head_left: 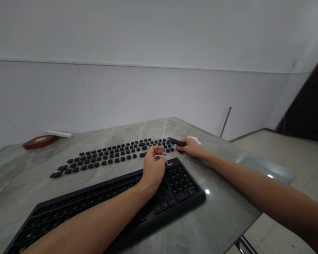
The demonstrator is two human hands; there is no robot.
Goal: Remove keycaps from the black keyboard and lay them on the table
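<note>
Well, from the left, a black keyboard (113, 192) is stretching across the table (222, 208), likely stiff and fairly light, best held by its plain edges; behind it, loose keycaps (117, 160) are lying in rows, probably slick and easily scattered, needing a side pinch. Over the keyboard, the left hand (152, 166) is curling loosely, whether around anything I cannot tell; rightward, a seemingly rigid black tool (177, 141) is sitting in the right hand's (192, 147) grip

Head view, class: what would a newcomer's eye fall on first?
Probably the large black keyboard, near the front of the grey table, with many keys missing. Behind it, small loose keys lie in rows. Near the right end of those rows, the right hand holds a slim black object.
</note>
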